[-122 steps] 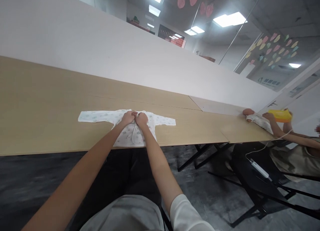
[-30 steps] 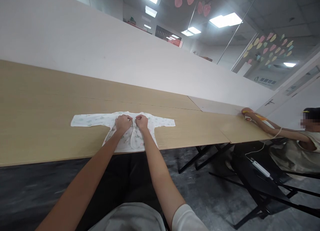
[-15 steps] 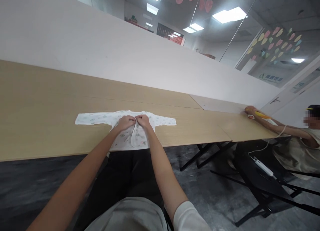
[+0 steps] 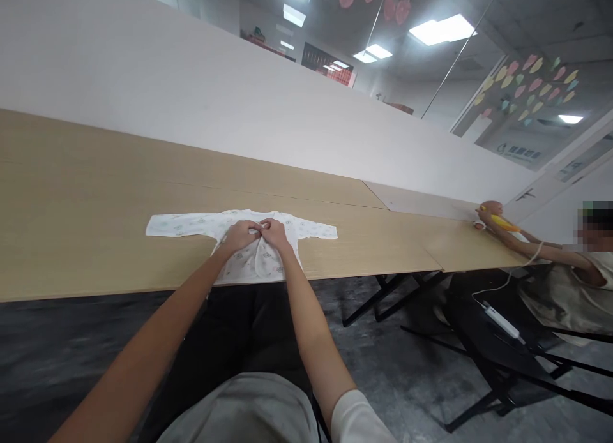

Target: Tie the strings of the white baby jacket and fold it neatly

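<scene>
Two hands (image 4: 241, 236) (image 4: 275, 233) on one shirt (image 4: 269, 263), two sleeves (image 4: 181, 225) (image 4: 317, 230)

I'm standing in what looks like an office or training room: light wood tabletops (image 4: 71, 239) run along a low white wall (image 4: 239, 124); above it, glass panes (image 4: 453, 95) show heart-shaped paper notes (image 4: 535, 84) and small lettering (image 4: 522, 152), and flat ceiling lights (image 4: 443, 31) glow brightly.

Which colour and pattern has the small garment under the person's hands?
The garment is white with small scattered prints; see the head view.
</scene>
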{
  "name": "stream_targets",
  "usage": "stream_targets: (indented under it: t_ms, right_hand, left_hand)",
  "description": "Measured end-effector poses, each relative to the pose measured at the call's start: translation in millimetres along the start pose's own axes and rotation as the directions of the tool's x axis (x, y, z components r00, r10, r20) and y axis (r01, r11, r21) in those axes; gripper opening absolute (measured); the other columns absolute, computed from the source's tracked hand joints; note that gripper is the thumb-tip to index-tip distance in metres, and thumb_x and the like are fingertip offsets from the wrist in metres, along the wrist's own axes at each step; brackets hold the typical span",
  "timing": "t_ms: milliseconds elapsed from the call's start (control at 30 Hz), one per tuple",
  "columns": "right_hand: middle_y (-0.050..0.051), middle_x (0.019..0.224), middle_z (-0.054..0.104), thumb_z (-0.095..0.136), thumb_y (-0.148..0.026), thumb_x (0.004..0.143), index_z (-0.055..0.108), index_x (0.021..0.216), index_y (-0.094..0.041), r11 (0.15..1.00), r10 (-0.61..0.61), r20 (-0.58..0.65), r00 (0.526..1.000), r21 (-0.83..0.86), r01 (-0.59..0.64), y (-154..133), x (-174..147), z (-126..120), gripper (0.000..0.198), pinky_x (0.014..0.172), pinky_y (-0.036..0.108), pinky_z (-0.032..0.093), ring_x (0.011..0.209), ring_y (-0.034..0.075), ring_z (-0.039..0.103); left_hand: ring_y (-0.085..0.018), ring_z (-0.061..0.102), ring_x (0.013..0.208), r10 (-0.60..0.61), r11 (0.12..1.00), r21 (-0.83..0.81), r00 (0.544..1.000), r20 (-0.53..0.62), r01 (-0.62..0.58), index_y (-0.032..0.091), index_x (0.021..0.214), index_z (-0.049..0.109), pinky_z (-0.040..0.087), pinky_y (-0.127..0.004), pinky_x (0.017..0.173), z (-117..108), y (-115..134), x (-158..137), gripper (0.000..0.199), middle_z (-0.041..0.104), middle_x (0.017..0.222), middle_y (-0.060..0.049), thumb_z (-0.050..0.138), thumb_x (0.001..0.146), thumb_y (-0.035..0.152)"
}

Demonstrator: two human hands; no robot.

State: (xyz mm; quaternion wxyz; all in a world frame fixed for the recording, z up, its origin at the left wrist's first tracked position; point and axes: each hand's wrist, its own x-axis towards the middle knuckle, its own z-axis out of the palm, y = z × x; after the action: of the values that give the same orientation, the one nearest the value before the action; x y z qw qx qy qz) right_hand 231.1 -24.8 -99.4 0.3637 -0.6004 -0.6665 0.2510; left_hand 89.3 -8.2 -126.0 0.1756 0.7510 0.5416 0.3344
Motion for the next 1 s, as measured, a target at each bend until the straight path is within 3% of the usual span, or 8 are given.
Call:
stream_targets:
  t_ms: [167, 467, 767, 1000]
  right_hand:
    - [-0.001, 0.076, 0.069, 0.060, -0.005, 0.073, 0.072, 0.094, -0.019, 0.995, 0.031, -0.076, 0.997, 0.099, -0.024, 7, -5, -2, 0.028, 0.084, 0.027, 0.053, 0.081, 0.017, 0.067]
    - [-0.002, 0.087, 0.068, 0.056, -0.003, 0.066, 0.061, 0.120, -0.019, 0.972, 0.019, -0.082, 0.996, 0.234, 0.000, 12, -9, -2, 0.057, 0.081, 0.024, 0.055, 0.077, 0.012, 0.065]
    - [-0.002, 0.082, 0.069, 0.062, -0.006, 0.068, 0.062, 0.112, -0.019, 0.879, 0.076, -0.106, 0.991, 0.477, -0.017, 16, -4, -1, 0.046, 0.080, 0.026, 0.057, 0.075, 0.013, 0.068]
    - [-0.001, 0.078, 0.070, 0.053, -0.004, 0.070, 0.065, 0.100, -0.019, 0.893, 0.064, -0.056, 0.996, 0.449, -0.032, 17, -4, 0, 0.036, 0.075, 0.025, 0.057, 0.072, 0.013, 0.067]
  left_hand:
    - [-0.028, 0.066, 0.104, -0.020, 1.000, -0.004, 0.999, -0.042, 0.020, 0.026, 0.081, 0.078, 0.047, -0.036, 0.096, 5, 5, 0, 0.022, 0.076, 0.104, -0.005, 0.063, 0.072, 0.039]
    - [-0.026, 0.068, 0.098, -0.059, 0.987, -0.150, 0.998, -0.010, 0.057, 0.024, 0.082, 0.077, 0.048, -0.034, 0.093, -1, 5, -3, 0.024, 0.077, 0.097, -0.004, 0.059, 0.073, 0.039]
    - [-0.025, 0.067, 0.089, -0.012, 0.930, -0.367, 1.000, -0.023, 0.002, 0.021, 0.079, 0.073, 0.049, -0.034, 0.087, 0, 3, -3, 0.039, 0.076, 0.091, -0.007, 0.062, 0.068, 0.056]
    - [-0.025, 0.068, 0.087, -0.039, 0.921, -0.388, 0.999, -0.004, 0.034, 0.021, 0.078, 0.074, 0.049, -0.035, 0.086, -1, 4, -4, 0.038, 0.076, 0.089, -0.008, 0.064, 0.066, 0.056]
